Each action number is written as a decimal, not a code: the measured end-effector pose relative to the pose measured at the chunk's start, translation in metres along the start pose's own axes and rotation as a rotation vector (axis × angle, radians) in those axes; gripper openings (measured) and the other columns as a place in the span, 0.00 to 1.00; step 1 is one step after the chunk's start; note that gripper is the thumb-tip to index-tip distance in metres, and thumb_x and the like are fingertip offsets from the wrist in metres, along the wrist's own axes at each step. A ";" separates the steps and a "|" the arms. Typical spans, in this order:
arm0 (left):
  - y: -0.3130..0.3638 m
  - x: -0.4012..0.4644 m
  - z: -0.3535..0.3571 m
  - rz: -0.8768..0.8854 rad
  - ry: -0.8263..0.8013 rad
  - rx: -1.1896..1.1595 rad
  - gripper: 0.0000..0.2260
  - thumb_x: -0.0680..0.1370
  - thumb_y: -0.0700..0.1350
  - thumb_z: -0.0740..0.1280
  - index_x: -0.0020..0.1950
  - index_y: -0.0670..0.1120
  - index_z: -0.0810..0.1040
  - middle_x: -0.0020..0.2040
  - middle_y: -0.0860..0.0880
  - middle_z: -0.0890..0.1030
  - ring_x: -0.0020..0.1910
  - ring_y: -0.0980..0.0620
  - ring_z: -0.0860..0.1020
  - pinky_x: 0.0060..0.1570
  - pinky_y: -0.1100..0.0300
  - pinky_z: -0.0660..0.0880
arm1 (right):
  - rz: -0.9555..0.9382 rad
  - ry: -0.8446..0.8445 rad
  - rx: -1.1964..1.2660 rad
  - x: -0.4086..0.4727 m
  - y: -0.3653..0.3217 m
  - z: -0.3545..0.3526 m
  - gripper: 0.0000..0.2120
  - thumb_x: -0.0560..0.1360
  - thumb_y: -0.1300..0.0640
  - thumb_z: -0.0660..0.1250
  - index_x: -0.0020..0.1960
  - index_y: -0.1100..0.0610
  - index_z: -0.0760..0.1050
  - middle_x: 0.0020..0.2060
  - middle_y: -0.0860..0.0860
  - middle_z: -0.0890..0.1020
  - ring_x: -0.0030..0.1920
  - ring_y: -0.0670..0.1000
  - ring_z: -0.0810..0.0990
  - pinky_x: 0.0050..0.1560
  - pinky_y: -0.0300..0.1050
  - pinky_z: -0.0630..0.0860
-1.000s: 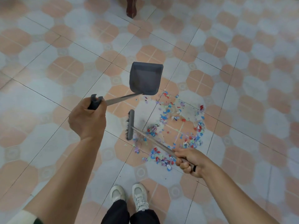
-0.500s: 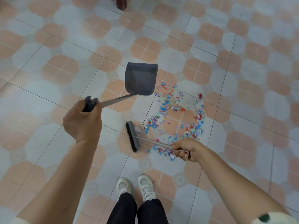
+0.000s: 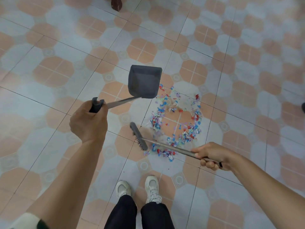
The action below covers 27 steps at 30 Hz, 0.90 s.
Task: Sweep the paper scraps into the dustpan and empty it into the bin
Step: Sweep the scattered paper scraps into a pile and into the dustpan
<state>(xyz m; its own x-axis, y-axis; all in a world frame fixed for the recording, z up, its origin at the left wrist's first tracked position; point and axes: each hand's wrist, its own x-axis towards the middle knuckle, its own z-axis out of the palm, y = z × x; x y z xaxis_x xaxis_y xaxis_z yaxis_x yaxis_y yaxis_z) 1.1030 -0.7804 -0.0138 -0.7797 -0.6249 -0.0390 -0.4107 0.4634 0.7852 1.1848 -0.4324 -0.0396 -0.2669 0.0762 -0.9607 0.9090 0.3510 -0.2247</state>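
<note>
Colourful paper scraps [image 3: 177,123] lie in a rough ring on the tiled floor ahead of my feet. My left hand [image 3: 88,121] grips the black handle of a long-handled grey dustpan [image 3: 144,81], whose empty pan sits at the ring's far left edge. My right hand [image 3: 210,156] is closed around the metal handle of a small broom; its grey brush head [image 3: 138,136] rests on the floor at the near left side of the scraps. No bin is in view.
My white shoes [image 3: 138,189] stand just behind the scraps. A dark wooden furniture leg [image 3: 116,3] stands at the top edge. Something dark [image 3: 303,107] pokes in at the right edge. Patterned tile floor [image 3: 49,71] extends all around.
The brush head has swung toward me and to the left of the scraps, dragging some pieces nearer. The dustpan has tilted so its inside shows more. My view has shifted slightly.
</note>
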 end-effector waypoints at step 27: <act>0.044 -0.077 0.082 0.006 -0.006 0.036 0.09 0.73 0.52 0.67 0.44 0.47 0.82 0.36 0.53 0.78 0.40 0.49 0.75 0.42 0.61 0.67 | -0.060 0.119 -0.276 0.027 0.024 -0.145 0.19 0.75 0.67 0.63 0.65 0.58 0.76 0.26 0.56 0.74 0.18 0.48 0.65 0.20 0.34 0.60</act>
<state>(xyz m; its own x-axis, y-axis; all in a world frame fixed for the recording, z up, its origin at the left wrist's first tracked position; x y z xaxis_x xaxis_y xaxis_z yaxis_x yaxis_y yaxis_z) 1.1060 -0.6606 -0.0271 -0.7850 -0.6184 -0.0375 -0.4222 0.4897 0.7628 1.1530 -0.2863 -0.0475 -0.3679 0.1509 -0.9176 0.7734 0.5975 -0.2118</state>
